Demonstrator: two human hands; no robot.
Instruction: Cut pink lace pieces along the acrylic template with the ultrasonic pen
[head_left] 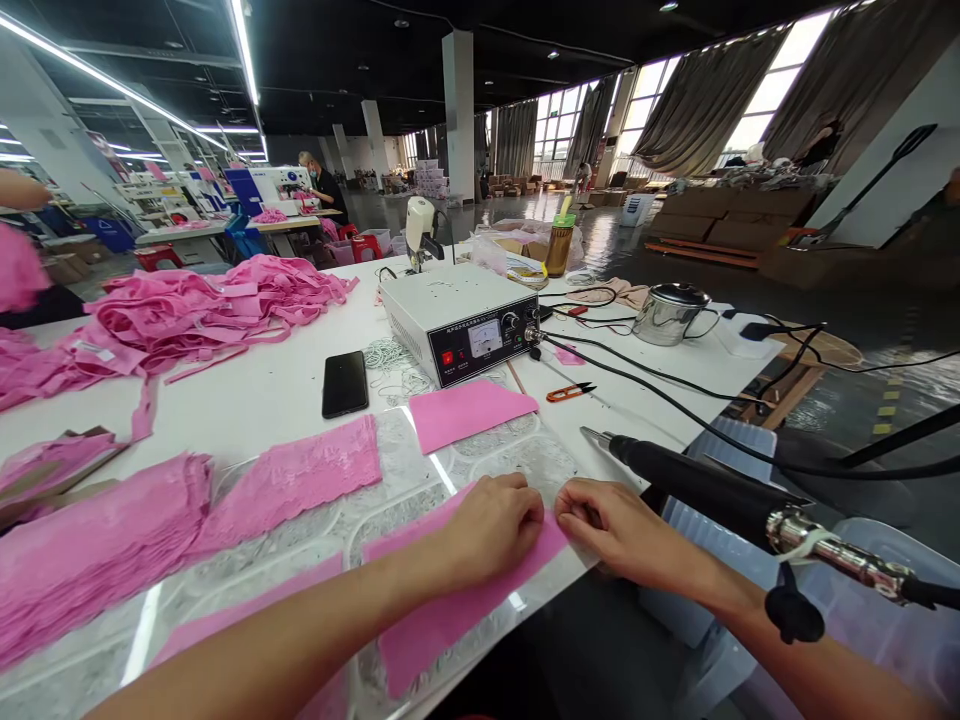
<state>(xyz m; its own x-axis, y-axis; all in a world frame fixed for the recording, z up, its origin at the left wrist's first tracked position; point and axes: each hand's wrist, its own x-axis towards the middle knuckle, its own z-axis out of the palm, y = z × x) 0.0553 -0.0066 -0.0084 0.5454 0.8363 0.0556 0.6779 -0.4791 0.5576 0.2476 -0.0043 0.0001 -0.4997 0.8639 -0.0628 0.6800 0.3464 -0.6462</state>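
Note:
A pink fabric piece (pixel 442 625) lies on the clear plastic template (pixel 300 535) at the table's front edge. My left hand (pixel 495 525) rests over it with curled fingers, closed on the fabric near its right end. At the corner of that end, my right hand (pixel 622 530) is closed in a pinch; the fingertips of both hands are partly hidden. Just behind lies another pink piece (pixel 472 412), flat on the template. A black pen-shaped tool (pixel 690 480) with a metal tip and cable stands to the right, above my right forearm.
A control box (pixel 465 320) with a dial stands behind. Nearby lie a phone (pixel 345 384) and orange thread snips (pixel 570 392). Stacked pink lace pieces (pixel 105 540) and a pink garment heap (pixel 202 310) occupy the left. Plastic bins (pixel 877 600) stand below right. A glass jug (pixel 671 315) is behind.

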